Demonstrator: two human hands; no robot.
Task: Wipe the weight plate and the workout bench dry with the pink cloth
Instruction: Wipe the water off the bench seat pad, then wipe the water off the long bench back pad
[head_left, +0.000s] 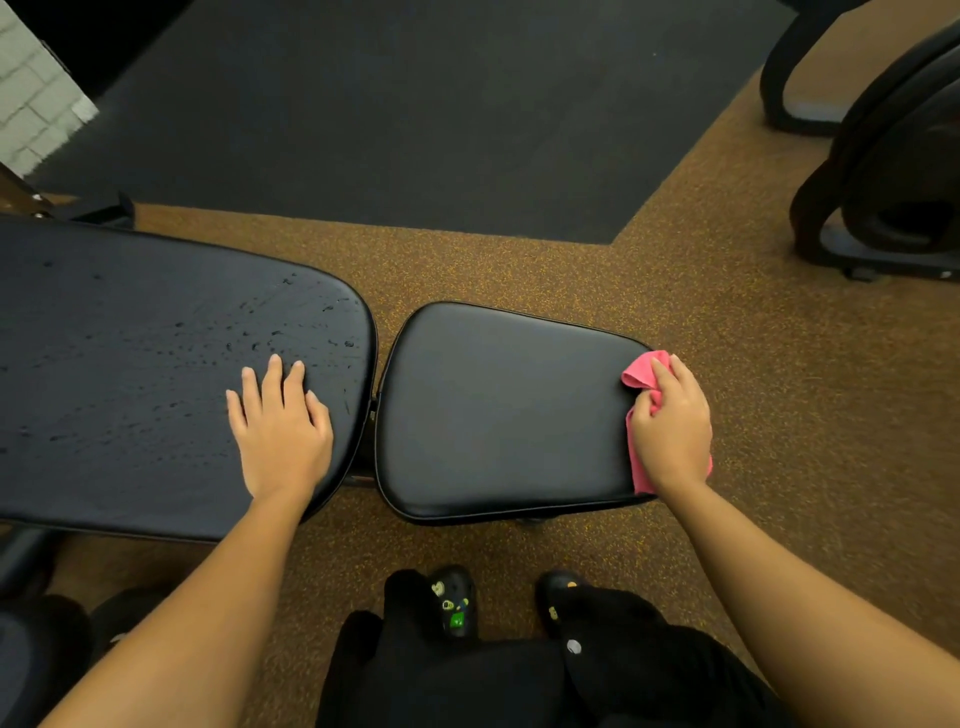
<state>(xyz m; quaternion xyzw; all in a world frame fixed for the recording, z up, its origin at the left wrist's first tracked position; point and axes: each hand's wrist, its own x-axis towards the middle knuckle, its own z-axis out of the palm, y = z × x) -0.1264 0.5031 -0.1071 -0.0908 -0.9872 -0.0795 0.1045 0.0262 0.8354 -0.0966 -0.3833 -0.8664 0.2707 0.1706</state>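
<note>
The black workout bench has two pads. The long back pad (130, 374) on the left carries many water drops. The smaller seat pad (504, 410) on the right looks smooth, with no drops showing. My left hand (280, 426) lies flat, fingers apart, on the near right end of the back pad. My right hand (672, 426) grips the bunched pink cloth (641, 371) and presses it against the right edge of the seat pad. No weight plate can be clearly picked out.
Speckled brown rubber floor (779, 441) surrounds the bench, with a dark mat (415, 119) beyond it. Black gym equipment (893, 171) stands at the far right. My feet in black clogs (457, 603) are just in front of the seat pad.
</note>
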